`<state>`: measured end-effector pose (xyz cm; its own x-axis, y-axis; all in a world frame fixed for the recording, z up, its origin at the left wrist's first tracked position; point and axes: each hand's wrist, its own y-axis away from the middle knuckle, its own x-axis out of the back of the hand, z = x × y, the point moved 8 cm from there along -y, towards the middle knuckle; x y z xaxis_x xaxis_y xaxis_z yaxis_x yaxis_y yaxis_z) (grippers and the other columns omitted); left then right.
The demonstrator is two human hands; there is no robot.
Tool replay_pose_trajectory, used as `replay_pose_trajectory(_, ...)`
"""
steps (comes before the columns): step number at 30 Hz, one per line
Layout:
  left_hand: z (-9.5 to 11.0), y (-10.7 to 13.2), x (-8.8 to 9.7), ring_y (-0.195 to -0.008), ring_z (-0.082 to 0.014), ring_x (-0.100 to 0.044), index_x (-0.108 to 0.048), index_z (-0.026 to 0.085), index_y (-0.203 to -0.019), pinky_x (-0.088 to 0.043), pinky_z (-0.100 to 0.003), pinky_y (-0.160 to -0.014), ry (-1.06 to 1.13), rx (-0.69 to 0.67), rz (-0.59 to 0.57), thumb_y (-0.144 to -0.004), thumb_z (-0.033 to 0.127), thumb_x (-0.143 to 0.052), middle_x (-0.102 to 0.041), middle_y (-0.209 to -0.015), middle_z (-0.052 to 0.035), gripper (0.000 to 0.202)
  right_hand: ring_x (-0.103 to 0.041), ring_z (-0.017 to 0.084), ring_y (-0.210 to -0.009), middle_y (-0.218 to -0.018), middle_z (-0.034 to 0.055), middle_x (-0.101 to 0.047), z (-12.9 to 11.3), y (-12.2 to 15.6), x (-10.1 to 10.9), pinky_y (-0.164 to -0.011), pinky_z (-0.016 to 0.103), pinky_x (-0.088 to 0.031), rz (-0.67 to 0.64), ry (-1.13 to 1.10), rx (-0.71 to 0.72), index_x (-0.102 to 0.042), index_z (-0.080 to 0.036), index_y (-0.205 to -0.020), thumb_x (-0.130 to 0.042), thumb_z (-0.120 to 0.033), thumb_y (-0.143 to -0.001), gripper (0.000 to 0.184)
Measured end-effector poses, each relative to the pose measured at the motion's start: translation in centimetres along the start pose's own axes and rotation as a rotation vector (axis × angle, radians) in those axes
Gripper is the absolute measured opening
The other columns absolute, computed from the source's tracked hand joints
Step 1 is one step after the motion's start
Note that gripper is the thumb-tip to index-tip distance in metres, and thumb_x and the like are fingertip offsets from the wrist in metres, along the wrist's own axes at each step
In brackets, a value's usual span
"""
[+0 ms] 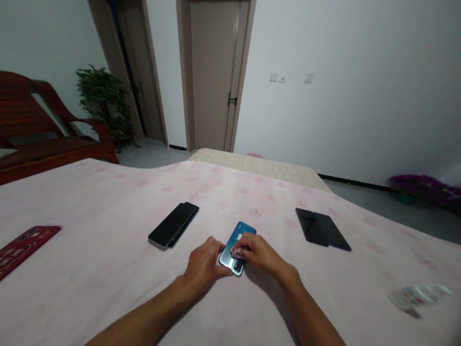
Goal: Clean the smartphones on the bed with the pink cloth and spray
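A blue phone point(236, 242) lies face down on the pink flowered sheet point(108, 269), near the middle. My left hand point(205, 264) is curled against its left lower edge and grips it. Over the phone's lower half, my right hand point(257, 252) pinches a small white piece against the phone's back; I cannot make out what it is.
Two stacked black phones point(173, 224) lie left of my hands, two more dark phones point(322, 229) to the right. A red phone case point(21, 247) sits at the far left. A blurred white packet point(418, 295) lies at the right edge. Wooden chair, plant and doors stand behind.
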<state>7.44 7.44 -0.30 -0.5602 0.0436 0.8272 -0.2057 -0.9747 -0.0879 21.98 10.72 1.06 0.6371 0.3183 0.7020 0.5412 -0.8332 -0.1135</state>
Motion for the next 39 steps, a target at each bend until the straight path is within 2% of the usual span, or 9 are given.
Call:
replay_pose_trajectory(4, 0.1, -0.1, -0.1, -0.090, -0.0192, -0.065, -0.069, 0.023, -0.102, -0.043, -0.027, -0.074, -0.010, -0.034, 0.012, -0.070, 0.048, -0.081, -0.065, -0.097, 0.0001, 0.042, -0.062, 0.021, -0.086, -0.089, 0.0068, -0.068, 0.7, -0.1, 1.6, -0.079, 0.032, -0.047, 0.290, 0.152, -0.006, -0.075, -0.017, -0.086, -0.059, -0.012, -0.087, 0.017)
replay_pose_trajectory(6, 0.0, 0.0, -0.1, -0.089, -0.0188, -0.065, -0.068, 0.023, -0.101, -0.042, -0.027, -0.074, -0.015, -0.031, 0.015, -0.071, 0.046, -0.080, -0.065, -0.096, 0.0002, 0.040, -0.062, 0.021, -0.089, -0.090, 0.0069, -0.069, -0.1, -0.1, 1.1, -0.082, 0.032, -0.047, 0.306, 0.141, 0.034, -0.075, -0.017, -0.090, -0.057, -0.009, -0.087, 0.020)
replay_pose_trajectory(13, -0.2, -0.1, -0.2, -0.086, -0.0188, -0.065, -0.068, 0.024, -0.100, -0.041, -0.027, -0.070, -0.009, -0.014, 0.016, -0.071, 0.054, -0.079, -0.065, -0.096, 0.0000, 0.044, -0.065, 0.017, -0.082, -0.087, 0.0024, -0.072, -1.8, 0.2, -1.4, -0.074, 0.026, -0.048, -0.150, -0.083, 0.032, -0.078, -0.021, -0.088, -0.063, -0.010, -0.082, 0.020)
replay_pose_trajectory(18, -0.1, -0.1, -0.1, -0.088, -0.0190, -0.064, -0.068, 0.024, -0.100, -0.040, -0.027, -0.072, -0.017, -0.027, 0.024, -0.073, 0.049, -0.078, -0.065, -0.097, 0.0001, 0.039, -0.064, 0.020, -0.080, -0.088, 0.0061, -0.071, 0.4, 0.1, 1.8, -0.073, 0.030, -0.046, 0.080, 0.111, -0.064, -0.078, -0.018, -0.086, -0.065, -0.019, -0.085, 0.013)
replay_pose_trajectory(21, -0.2, -0.1, -0.2, -0.089, -0.0186, -0.064, -0.067, 0.024, -0.101, -0.040, -0.027, -0.073, -0.021, -0.041, 0.032, -0.074, 0.049, -0.077, -0.065, -0.097, 0.0005, 0.038, -0.064, 0.021, -0.084, -0.091, 0.0077, -0.071, 0.2, 0.1, 2.0, -0.076, 0.031, -0.047, 0.164, 0.162, -0.063, -0.077, -0.018, -0.089, -0.063, -0.018, -0.087, 0.015)
replay_pose_trajectory(29, -0.2, 0.0, -0.3, -0.086, -0.0181, -0.064, -0.067, 0.024, -0.099, -0.040, -0.027, -0.070, -0.026, -0.022, 0.026, -0.074, 0.053, -0.077, -0.065, -0.096, 0.0001, 0.040, -0.066, 0.018, -0.077, -0.084, 0.0028, -0.074, -1.1, 0.7, -1.3, -0.069, 0.025, -0.048, -0.239, -0.181, -0.042, -0.078, -0.018, -0.087, -0.066, -0.018, -0.081, 0.014)
replay_pose_trajectory(35, -0.2, 0.0, -0.3, -0.089, -0.0183, -0.063, -0.065, 0.024, -0.101, -0.042, -0.028, -0.074, -0.029, -0.029, 0.014, -0.076, 0.046, -0.076, -0.064, -0.099, 0.0003, 0.035, -0.065, 0.021, -0.080, -0.087, 0.0066, -0.072, 1.6, 0.6, 3.7, -0.072, 0.031, -0.046, 0.192, 0.124, -0.101, -0.077, -0.018, -0.084, -0.065, -0.023, -0.083, 0.013)
replay_pose_trajectory(37, 0.0, 0.1, -0.4, -0.092, -0.0187, -0.063, -0.064, 0.024, -0.104, -0.042, -0.028, -0.077, -0.051, -0.031, -0.006, -0.078, 0.046, -0.075, -0.063, -0.102, -0.0005, 0.036, -0.064, 0.021, -0.078, -0.086, 0.0063, -0.072, 1.8, 0.8, 3.7, -0.070, 0.030, -0.046, 0.207, 0.122, -0.111, -0.076, -0.018, -0.085, -0.065, -0.024, -0.082, 0.012)
replay_pose_trajectory(39, 0.5, 0.3, -0.5, -0.097, -0.0203, -0.062, -0.062, 0.025, -0.111, -0.043, -0.030, -0.081, -0.087, -0.038, -0.013, -0.078, 0.046, -0.075, -0.062, -0.107, -0.0021, 0.041, -0.063, 0.018, -0.071, -0.080, 0.0043, -0.072, 1.9, 0.8, 2.4, -0.063, 0.027, -0.045, 0.089, 0.028, -0.115, -0.075, -0.018, -0.083, -0.066, -0.022, -0.081, 0.011)
